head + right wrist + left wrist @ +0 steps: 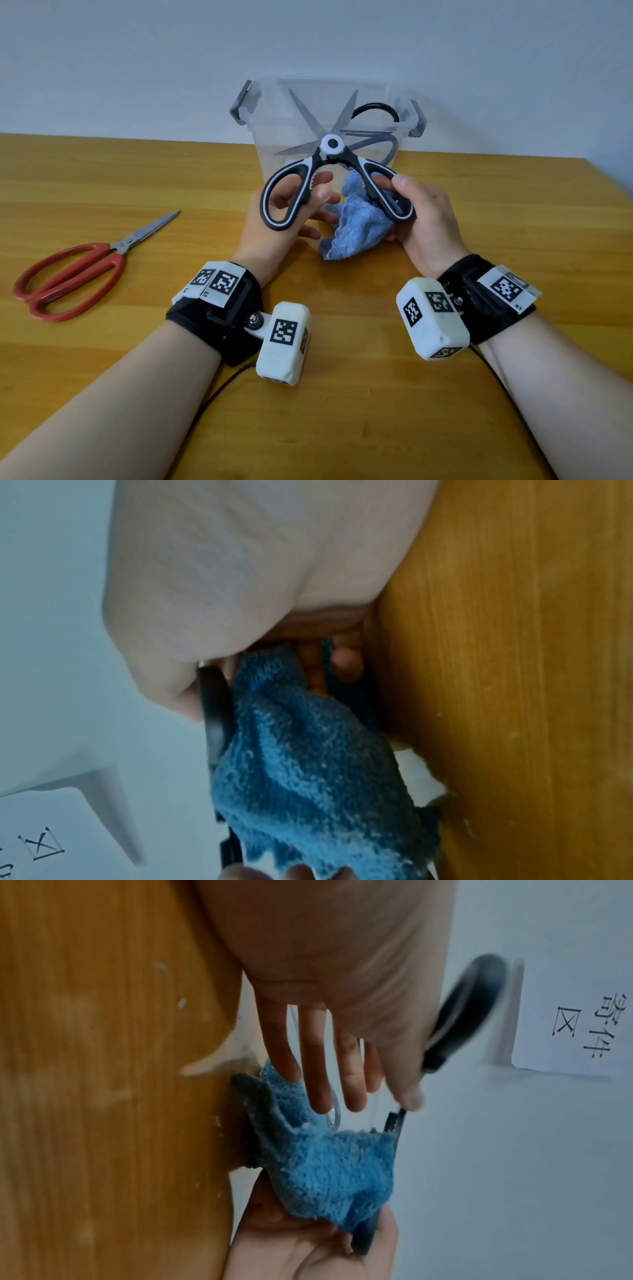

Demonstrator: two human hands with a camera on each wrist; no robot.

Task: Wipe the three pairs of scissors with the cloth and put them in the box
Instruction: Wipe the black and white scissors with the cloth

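Black-and-white kitchen scissors (332, 144) are held up with blades spread wide, in front of the clear plastic box (274, 168). My right hand (411, 198) grips their right handle together with a crumpled blue cloth (356, 222). My left hand (322, 209) sits behind the left handle loop, thumb against it, fingers straight (342, 1083). In the right wrist view the cloth (308, 764) bunches under the black handle (214, 710). Black-handled scissors (376, 109) lie inside the box. Red-handled scissors (116, 260) lie shut on the table at the far left.
The wooden table (342, 411) stretches from the box to the front edge. The box stands at the back against a pale wall, lid off, grey latches at both ends. A paper sign (575, 1023) hangs on the wall.
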